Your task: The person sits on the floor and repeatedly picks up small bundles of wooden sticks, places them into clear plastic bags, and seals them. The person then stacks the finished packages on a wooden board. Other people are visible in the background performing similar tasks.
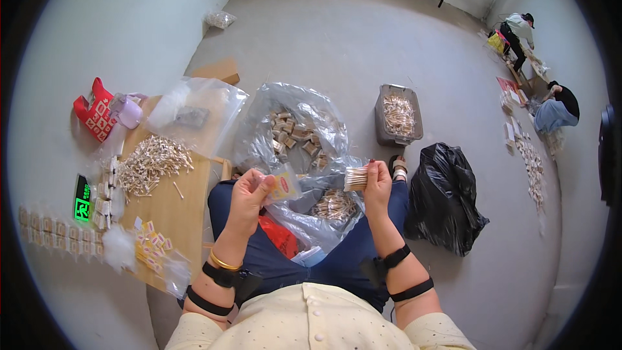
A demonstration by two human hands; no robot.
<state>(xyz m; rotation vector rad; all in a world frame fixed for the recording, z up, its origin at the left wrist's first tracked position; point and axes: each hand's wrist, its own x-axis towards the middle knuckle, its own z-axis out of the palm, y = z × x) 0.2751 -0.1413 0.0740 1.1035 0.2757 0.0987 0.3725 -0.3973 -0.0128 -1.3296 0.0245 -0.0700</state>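
Fingers of the left hand (246,202) are closed in a pinch, thumb against fingertips, on a clear plastic packet (285,186) with a yellow and white label. Opposite it, the right hand (378,189) has its fingers curled tightly around one end of a neat bundle of cotton swabs (356,179), whose sticks point left toward the packet. Packet and bundle are held apart at about the same level, above the person's lap.

Below and beyond the hands, a large clear plastic bag (251,139) lies wide open. Small packs of swabs (283,131) are piled in its far part, and loose swabs (335,206) are gathered nearer the knees. Red plastic (278,236) shows between the thighs.

At left, a wooden bench (184,217) carries a heap of loose swabs (151,165), scattered yellow and white cards (153,246) and a clear plastic sheet or bag (202,107). A red bag (97,113) and a lilac jug (127,111) are near its far end; a green lit sign (82,199) is beside its left edge.

To the right on the floor, a grey bin (380,120) is filled with swabs, and a bulging black plastic bag (447,201) sits nearer. Two other people are bent over at far right, near more swabs (533,167) on the floor.
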